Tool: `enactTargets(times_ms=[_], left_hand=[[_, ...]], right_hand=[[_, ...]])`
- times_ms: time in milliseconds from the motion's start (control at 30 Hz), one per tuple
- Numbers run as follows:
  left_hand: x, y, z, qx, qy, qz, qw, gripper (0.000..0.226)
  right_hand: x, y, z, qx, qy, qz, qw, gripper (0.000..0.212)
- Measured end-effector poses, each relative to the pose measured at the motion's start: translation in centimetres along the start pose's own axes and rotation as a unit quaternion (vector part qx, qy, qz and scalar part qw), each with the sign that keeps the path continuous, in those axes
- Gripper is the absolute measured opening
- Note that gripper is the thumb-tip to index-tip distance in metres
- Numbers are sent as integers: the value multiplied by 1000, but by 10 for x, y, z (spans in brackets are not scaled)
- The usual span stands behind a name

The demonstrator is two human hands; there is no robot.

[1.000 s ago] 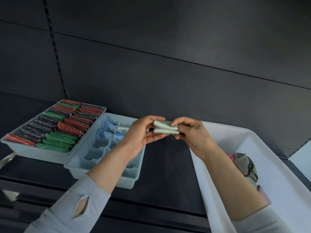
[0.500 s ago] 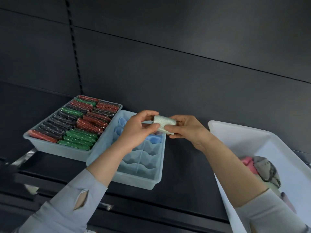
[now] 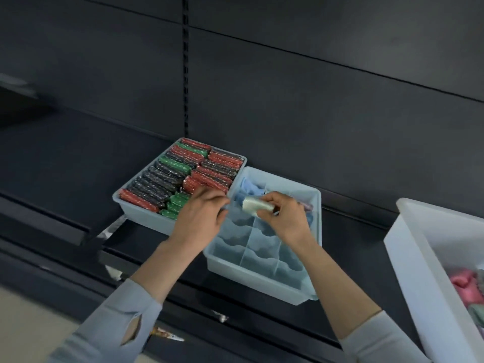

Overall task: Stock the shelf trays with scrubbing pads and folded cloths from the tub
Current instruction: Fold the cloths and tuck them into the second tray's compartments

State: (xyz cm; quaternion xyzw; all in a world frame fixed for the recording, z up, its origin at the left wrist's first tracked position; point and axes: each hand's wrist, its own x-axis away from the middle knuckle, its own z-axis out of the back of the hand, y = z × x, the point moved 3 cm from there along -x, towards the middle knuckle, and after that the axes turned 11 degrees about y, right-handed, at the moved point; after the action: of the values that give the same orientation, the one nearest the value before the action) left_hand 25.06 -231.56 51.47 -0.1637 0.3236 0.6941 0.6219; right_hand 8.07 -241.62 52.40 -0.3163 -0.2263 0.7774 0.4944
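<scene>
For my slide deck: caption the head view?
Right hand lowers a folded pale cloth into the divided tray beside the pad tray.

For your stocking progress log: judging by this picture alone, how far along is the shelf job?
Done: the scrubbing pad tray looks packed full, and a few blue cloths sit in the divided tray's back cells. In hand: the right hand holds a pale folded cloth over that tray; the left hand is beside it. Left: most cells are empty, and the tub still holds cloths.
</scene>
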Motion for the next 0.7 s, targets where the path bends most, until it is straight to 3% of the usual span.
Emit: enactTargets(times_ms=[267,533,700], left_hand=[[6,-6,-9,40,25,5,999,22],[6,-8,-12,52,28,6,998,21],[6,-6,-10,49,22,5,999,21]], right_hand=[[-6,-14,-50,161,-45,45,985,21],[-21,-19,-61,295,-82,100,947,15],[-18,-16,-56,246,-108,82,960,17]])
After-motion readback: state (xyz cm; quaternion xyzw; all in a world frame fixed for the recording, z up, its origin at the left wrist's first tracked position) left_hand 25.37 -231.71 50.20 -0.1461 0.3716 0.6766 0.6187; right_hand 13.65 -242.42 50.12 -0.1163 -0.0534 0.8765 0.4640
